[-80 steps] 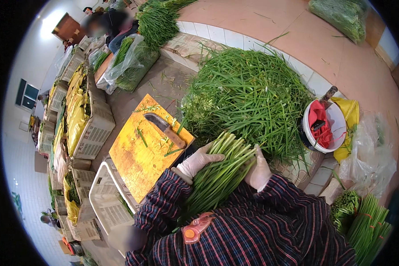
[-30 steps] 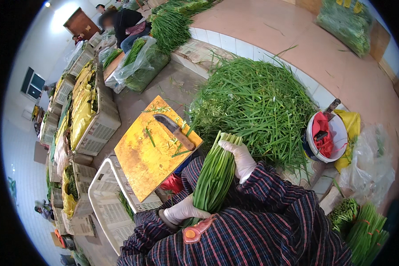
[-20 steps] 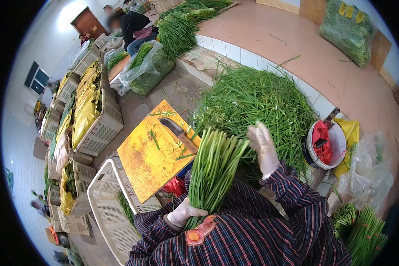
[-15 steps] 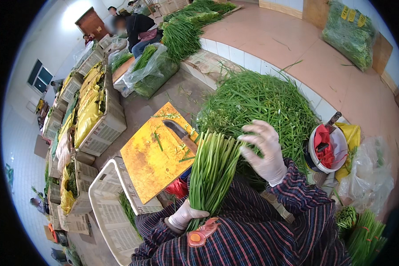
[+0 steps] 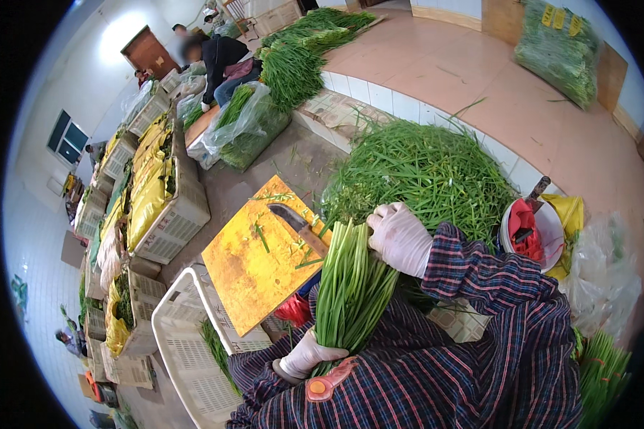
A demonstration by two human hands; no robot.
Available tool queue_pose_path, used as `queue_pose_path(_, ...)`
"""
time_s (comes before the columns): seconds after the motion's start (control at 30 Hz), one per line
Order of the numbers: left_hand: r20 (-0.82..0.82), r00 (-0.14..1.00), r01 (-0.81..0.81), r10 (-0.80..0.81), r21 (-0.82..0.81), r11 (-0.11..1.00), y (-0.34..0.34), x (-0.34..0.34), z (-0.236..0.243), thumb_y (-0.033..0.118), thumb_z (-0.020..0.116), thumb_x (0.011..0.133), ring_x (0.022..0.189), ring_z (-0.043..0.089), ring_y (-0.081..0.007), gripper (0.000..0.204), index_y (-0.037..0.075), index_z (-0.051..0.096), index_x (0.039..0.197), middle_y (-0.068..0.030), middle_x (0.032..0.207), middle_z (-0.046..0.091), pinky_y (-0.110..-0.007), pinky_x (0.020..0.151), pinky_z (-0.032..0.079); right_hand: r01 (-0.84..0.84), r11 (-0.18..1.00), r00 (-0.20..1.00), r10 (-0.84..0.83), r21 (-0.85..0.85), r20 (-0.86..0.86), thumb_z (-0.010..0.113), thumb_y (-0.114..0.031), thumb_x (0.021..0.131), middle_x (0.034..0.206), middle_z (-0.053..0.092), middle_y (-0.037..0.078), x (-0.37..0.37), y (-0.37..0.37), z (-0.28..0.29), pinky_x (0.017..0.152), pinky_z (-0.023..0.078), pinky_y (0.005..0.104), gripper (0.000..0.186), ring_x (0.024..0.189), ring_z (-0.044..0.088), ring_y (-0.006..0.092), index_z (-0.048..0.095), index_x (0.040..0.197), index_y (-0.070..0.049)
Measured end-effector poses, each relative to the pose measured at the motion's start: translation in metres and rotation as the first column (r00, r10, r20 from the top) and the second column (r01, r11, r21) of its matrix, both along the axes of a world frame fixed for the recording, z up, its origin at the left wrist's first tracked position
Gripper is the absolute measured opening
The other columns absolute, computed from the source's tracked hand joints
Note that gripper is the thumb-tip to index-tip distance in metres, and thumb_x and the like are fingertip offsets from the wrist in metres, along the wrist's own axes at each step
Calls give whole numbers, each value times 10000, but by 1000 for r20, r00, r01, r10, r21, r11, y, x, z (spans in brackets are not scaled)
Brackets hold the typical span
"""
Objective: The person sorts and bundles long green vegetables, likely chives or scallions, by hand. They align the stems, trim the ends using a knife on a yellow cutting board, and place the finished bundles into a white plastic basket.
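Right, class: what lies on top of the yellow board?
A knife and scattered green cuttings lie there. The held stalk bunch covers the board's right corner, hiding anything there.

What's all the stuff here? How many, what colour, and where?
Bunch of chive-like greens: 1, green, centre
Pile of loose greens: 1, green, beyond the bunch
Cutting board: 1, yellow, left of the bunch
Knife: 1, dark blade, brown handle, on the board
Basket: 1, white, lower left
Bucket: 1, white, right of the pile
Yellow bag: 1, yellow, beside the bucket
Crumpled plastic: 1 heap, transparent, right
Crates: several, whitish, left
Bags of greens: at least 2, transparent, top right and upper left
Tied greens: count unclear, green, red ties, lower right
People: several, one in black, left
Left hand: 1, white glove, around the bunch's lower end
Right hand: 1, white glove, at its upper end
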State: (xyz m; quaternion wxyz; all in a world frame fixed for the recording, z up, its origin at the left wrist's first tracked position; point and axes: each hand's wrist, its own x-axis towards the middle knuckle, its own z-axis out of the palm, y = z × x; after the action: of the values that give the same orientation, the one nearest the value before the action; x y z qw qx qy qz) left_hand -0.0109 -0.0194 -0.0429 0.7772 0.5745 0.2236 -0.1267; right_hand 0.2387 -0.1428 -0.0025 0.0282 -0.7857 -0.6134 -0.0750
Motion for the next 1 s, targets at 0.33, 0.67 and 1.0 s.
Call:
queue_pose_path(0.33, 12, 996, 86, -86, 58, 995, 0, 1, -2, -63, 690, 652, 917, 567, -132, 497, 15, 531, 1116, -42, 1034, 606, -276, 836, 449, 535, 834, 842, -513, -133, 165, 530, -72, 753, 842, 543, 68, 87, -29, -42, 697, 423, 313, 83, 833, 507, 168, 575, 821, -87)
queue_pose_path(0.67, -12, 1000, -11, 11, 39, 999, -7, 5, -4, -34, 729, 648, 907, 565, -110, 499, 25, 537, 1105, -28, 1042, 610, -262, 823, 456, 58, 979, 947, 9, 196, -322, 573, -420, 796, 1274, 471, 114, 20, -11, 22, 1018, 305, 434, 373, 1227, 369, 284, 659, 957, -95)
queue_pose_path(1.0, 5, 1000, 19, -20, 53, 998, -4, 0, -8, -52, 724, 651, 911, 572, -109, 486, 26, 542, 1096, -33, 1032, 615, -261, 821, 464, 621, 737, 784, -591, -267, 190, 567, -354, 784, 1232, 477, 87, 102, -13, -19, 945, 366, 415, 357, 1184, 397, 232, 601, 1038, -105)
